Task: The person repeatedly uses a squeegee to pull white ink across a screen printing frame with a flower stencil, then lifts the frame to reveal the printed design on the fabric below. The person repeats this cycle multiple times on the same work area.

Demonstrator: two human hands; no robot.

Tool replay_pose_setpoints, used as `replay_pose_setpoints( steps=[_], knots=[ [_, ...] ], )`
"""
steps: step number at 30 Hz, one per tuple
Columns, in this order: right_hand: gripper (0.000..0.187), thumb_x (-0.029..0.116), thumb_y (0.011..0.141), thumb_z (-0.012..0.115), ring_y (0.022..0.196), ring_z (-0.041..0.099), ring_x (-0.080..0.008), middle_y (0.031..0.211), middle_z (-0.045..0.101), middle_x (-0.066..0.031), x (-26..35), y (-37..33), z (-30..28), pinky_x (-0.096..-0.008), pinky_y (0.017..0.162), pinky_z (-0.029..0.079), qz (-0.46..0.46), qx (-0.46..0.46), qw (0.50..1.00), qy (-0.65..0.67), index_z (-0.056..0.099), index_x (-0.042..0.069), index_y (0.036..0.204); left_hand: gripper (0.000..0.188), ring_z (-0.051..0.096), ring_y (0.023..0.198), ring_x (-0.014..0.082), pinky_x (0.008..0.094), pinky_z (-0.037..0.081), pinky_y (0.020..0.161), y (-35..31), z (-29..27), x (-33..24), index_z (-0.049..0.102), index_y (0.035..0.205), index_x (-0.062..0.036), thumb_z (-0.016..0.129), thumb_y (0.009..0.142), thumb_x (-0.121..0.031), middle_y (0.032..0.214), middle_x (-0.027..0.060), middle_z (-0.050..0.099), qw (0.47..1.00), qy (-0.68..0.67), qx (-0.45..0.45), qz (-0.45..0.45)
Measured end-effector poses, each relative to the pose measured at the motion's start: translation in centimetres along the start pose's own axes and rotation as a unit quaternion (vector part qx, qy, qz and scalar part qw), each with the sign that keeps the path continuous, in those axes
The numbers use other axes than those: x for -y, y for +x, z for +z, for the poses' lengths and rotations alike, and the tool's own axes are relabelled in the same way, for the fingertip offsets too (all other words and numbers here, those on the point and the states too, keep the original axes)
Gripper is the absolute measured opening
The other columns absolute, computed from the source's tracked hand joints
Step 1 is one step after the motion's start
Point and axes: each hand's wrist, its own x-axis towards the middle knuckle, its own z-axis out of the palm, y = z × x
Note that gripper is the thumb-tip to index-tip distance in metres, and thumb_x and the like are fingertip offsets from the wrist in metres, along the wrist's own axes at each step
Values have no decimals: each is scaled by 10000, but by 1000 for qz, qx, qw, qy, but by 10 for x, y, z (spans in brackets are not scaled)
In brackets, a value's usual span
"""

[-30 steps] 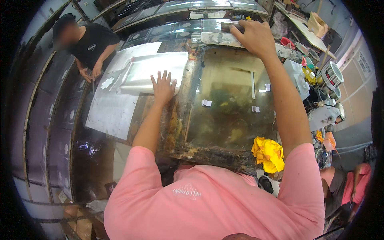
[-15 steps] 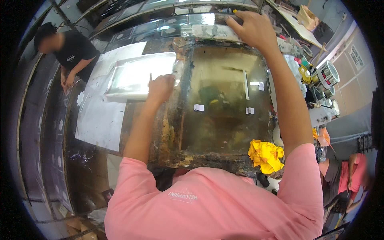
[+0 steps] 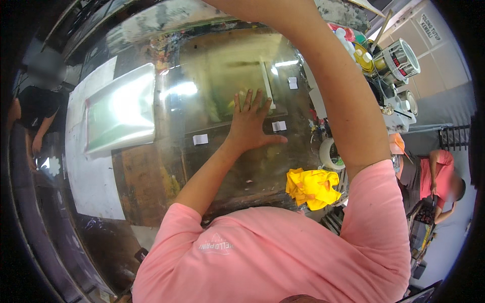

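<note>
My left hand (image 3: 252,121) lies open, palm down with fingers spread, over the glassy brownish panel (image 3: 212,53) in the middle of the table. A glossy sheen suggests a clear sheet (image 3: 178,92) spread across the panel, though its edges are hard to make out. Around that hand are small white pads (image 3: 200,139) and a narrow pale strip (image 3: 268,88). My right forearm (image 3: 333,65) reaches up and leftward across the top; its hand is cut off by the upper edge. Left of the panel, a stack of clear plastic sheets (image 3: 121,111) rests on white paper (image 3: 93,187).
A crumpled yellow cloth (image 3: 313,188) lies near my body, beside a tape roll (image 3: 329,154). Paint cans (image 3: 399,60) and bottles crowd the right side. One person in black (image 3: 38,108) stands at far left, another in pink (image 3: 440,171) at far right.
My left hand has gone from the sheet stack rightward onto the panel, its fingers now spread. My right hand has left the picture at the top. The whole view has shifted.
</note>
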Motion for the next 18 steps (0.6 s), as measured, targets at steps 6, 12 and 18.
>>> replay_pose_setpoints(
  steps=[6,12,18],
  knots=[
    [596,449,954,525,715,720,-421,707,701,-274,10,11,-9,-526,766,571,21,26,999,3,743,-45,702,1370,220,1614,455,715,3,1272,1,-5,-13,435,1632,-77,506,670,-1050,1725,240,301,1000,8,-3,18],
    [611,481,966,531,740,726,-413,743,720,-268,-3,12,5,-512,784,571,0,11,999,31,760,-48,764,1355,285,1584,476,730,-11,1260,1,-4,-15,472,1602,-53,492,683,-1048,1695,249,356,999,9,-26,39],
    [636,512,971,527,770,723,-415,761,723,-263,-2,4,6,-511,820,553,-2,5,1000,-18,756,-38,746,1324,289,1576,483,679,71,1289,2,10,-14,470,1595,-38,524,708,-1020,1686,273,352,997,-18,-54,53]
  ],
)
